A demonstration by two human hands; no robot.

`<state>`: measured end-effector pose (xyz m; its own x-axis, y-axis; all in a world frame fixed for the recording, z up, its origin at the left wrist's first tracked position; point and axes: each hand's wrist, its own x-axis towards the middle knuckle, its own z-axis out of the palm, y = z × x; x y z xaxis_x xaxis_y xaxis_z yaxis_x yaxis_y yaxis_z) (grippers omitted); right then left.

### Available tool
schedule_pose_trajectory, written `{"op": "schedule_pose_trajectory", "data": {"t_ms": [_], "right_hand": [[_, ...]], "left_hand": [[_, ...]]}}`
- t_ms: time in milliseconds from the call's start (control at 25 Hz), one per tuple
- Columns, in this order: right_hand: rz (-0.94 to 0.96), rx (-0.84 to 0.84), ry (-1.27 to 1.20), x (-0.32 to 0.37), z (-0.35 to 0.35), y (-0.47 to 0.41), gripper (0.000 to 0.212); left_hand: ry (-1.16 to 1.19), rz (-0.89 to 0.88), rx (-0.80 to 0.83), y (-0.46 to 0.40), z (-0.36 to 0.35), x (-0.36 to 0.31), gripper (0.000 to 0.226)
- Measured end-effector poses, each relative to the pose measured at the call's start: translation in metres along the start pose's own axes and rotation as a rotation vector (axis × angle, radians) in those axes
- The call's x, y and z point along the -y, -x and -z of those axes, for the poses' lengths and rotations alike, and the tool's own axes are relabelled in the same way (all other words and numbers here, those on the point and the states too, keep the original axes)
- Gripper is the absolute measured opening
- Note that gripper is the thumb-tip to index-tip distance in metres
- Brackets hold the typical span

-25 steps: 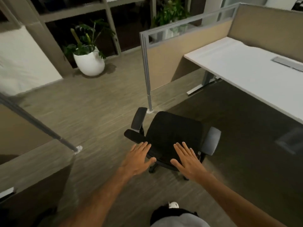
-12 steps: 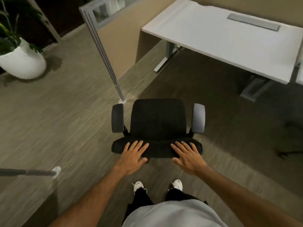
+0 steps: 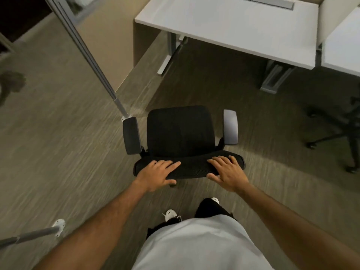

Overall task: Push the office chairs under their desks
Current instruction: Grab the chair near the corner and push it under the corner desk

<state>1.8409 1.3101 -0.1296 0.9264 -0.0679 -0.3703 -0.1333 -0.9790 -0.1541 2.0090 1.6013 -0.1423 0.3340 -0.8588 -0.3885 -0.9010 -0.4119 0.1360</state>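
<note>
A black mesh office chair (image 3: 181, 131) with two armrests stands on the floor in front of me, its seat facing a white desk (image 3: 229, 24) at the top of the view. My left hand (image 3: 157, 175) lies on the left part of the backrest's top edge, fingers over it and thumb behind. My right hand (image 3: 227, 172) rests on the right part of that edge in the same way. The chair stands apart from the desk, with open floor between them.
A beige partition panel with a grey metal post (image 3: 87, 53) stands left of the chair. The desk's grey legs (image 3: 272, 78) reach the floor. A second chair's dark wheeled base (image 3: 337, 133) sits at the right. Another post foot (image 3: 58, 226) is at lower left.
My hands came down from hovering onto the backrest's top edge. The chair has swung round so that its seat faces the desk, and the desk is closer in view.
</note>
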Motion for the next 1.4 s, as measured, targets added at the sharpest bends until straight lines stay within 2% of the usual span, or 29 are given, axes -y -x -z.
{"op": "schedule_pose_trajectory", "data": {"t_ms": [240, 440, 760, 1120, 1320, 1400], "right_hand": [[-0.105, 0.020, -0.077, 0.019, 0.009, -0.026, 0.077], [-0.113, 0.057, -0.084, 0.010, 0.039, -0.075, 0.084], [-0.176, -0.003, -0.117, -0.009, 0.069, -0.160, 0.087], [-0.211, 0.139, -0.264, -0.082, 0.147, -0.302, 0.087], [-0.245, 0.157, -0.278, -0.094, 0.166, -0.359, 0.096], [-0.256, 0.140, -0.274, -0.092, 0.175, -0.370, 0.091]], "left_hand": [[-0.027, -0.077, -0.016, -0.016, 0.013, 0.046, 0.082], [0.000, -0.102, -0.010, -0.052, 0.035, 0.087, 0.087], [0.049, -0.122, -0.014, -0.122, 0.079, 0.158, 0.088], [0.021, -0.114, 0.068, -0.240, 0.153, 0.254, 0.088], [-0.015, -0.177, 0.066, -0.292, 0.171, 0.310, 0.087], [-0.029, -0.196, 0.056, -0.305, 0.182, 0.326, 0.088]]}}
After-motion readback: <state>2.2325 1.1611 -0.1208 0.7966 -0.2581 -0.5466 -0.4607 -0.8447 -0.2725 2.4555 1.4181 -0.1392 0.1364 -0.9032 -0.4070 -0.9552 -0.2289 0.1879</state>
